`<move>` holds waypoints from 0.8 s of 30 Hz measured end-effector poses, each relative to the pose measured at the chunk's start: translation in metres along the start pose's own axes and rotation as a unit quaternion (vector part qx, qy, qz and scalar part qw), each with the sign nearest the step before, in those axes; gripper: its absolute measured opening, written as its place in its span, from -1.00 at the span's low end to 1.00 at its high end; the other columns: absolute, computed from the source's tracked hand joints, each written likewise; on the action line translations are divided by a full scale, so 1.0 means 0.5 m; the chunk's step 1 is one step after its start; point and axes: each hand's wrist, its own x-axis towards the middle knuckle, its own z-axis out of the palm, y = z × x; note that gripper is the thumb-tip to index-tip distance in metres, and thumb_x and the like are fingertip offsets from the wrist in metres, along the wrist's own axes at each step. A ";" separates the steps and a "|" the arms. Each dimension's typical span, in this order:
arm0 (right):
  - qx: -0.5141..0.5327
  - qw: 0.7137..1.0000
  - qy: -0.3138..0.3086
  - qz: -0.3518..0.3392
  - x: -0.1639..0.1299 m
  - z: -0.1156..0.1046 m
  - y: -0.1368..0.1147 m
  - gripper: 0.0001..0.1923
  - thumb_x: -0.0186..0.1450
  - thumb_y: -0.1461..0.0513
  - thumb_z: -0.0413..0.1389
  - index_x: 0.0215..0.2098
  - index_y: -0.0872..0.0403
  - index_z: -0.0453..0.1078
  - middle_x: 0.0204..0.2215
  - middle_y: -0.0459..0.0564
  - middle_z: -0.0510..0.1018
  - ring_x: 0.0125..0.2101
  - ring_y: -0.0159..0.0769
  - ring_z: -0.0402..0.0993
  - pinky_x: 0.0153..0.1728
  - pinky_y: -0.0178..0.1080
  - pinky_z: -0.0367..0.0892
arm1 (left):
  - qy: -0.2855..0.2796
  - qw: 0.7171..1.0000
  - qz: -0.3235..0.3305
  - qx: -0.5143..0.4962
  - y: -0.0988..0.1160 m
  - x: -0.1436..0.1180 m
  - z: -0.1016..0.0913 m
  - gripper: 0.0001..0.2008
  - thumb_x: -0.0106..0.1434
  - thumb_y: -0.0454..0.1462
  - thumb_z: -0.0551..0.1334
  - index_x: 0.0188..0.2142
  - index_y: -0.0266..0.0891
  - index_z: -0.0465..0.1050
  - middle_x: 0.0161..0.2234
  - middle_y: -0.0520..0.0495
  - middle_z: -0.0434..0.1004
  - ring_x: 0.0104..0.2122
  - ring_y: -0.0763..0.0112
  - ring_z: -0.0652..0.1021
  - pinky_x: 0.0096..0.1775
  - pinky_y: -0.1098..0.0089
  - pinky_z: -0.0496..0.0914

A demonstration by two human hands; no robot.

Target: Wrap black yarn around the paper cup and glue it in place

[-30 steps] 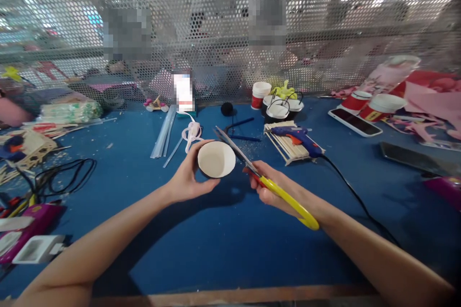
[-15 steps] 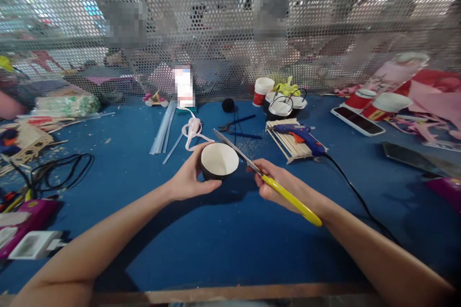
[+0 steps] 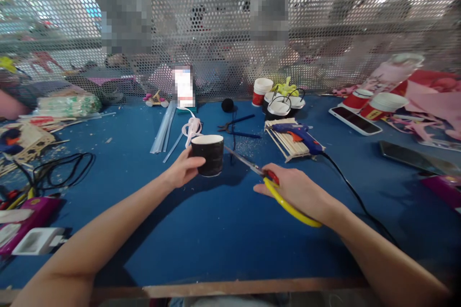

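Observation:
My left hand is closed around the left side of a black paper cup with a white inside, held nearly upright above the blue table. In my right hand is a pair of scissors with yellow and red handles. Their blades point up and left, with the tip close to the cup's right side; whether it touches I cannot tell. Behind the cup lies a loose coil of pale ribbon. Blue-handled pliers lie beyond the scissors' tip.
A blue glue gun rests on a stick panel, its cord running toward the right front. Glue sticks lie at the back left. Red and white cups, a phone and a purple power strip stand around. A perforated metal screen closes the back.
The cup has tipped from showing its open mouth to showing its black side, shifting slightly left. My right hand has turned over the scissors, and their blades have dropped lower.

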 end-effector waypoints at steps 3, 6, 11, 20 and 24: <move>-0.109 0.994 -0.015 -0.010 -0.011 0.017 -0.004 -0.67 0.16 0.09 0.11 -0.14 0.06 0.34 -0.34 0.07 0.53 -0.38 -0.09 0.49 -0.44 -0.21 0.25 | -0.037 0.989 -0.063 -0.127 0.015 0.004 -0.007 -0.46 0.00 -0.16 0.22 -0.03 -0.38 0.31 -0.19 -0.26 0.51 -0.20 0.11 0.53 -0.08 0.09 0.36; -0.153 0.985 -0.033 -0.079 -0.024 0.027 -0.012 -0.60 0.19 0.21 0.08 0.01 0.08 0.30 -0.22 0.15 0.51 -0.29 -0.07 0.49 -0.40 -0.18 0.30 | -0.068 0.977 -0.091 -0.183 0.024 0.003 -0.006 -0.40 0.01 -0.11 0.17 0.00 -0.43 0.28 -0.18 -0.30 0.50 -0.28 0.18 0.54 -0.19 0.18 0.41; -0.118 0.985 -0.013 -0.124 -0.029 -0.005 -0.032 -0.70 0.24 0.15 0.05 -0.10 0.08 0.42 -0.40 0.07 0.54 -0.42 -0.14 0.48 -0.44 -0.16 0.33 | -0.127 0.965 -0.107 -0.203 0.018 -0.002 0.016 -0.32 0.06 0.01 0.14 0.09 -0.34 0.18 -0.20 -0.29 0.48 -0.41 0.25 0.52 -0.33 0.25 0.38; 0.280 0.906 0.112 -0.296 0.038 -0.015 -0.057 -0.85 0.25 0.22 0.04 -0.26 0.09 0.39 -0.29 0.00 0.47 -0.31 -0.36 0.40 -0.29 -0.28 0.33 | -0.188 0.935 -0.191 -0.234 -0.018 -0.006 0.064 -0.38 0.09 0.09 0.11 -0.07 -0.39 0.32 -0.29 -0.27 0.51 -0.49 0.27 0.52 -0.42 0.32 0.35; 0.326 0.901 0.070 -0.278 0.040 -0.003 -0.058 -0.85 0.25 0.19 0.03 -0.40 0.10 0.35 -0.43 -0.06 0.45 -0.38 -0.39 0.37 -0.32 -0.29 0.30 | -0.199 0.927 -0.200 -0.247 -0.035 -0.010 0.068 -0.42 0.12 0.07 0.07 -0.09 -0.39 0.32 -0.32 -0.26 0.51 -0.52 0.30 0.52 -0.45 0.34 0.33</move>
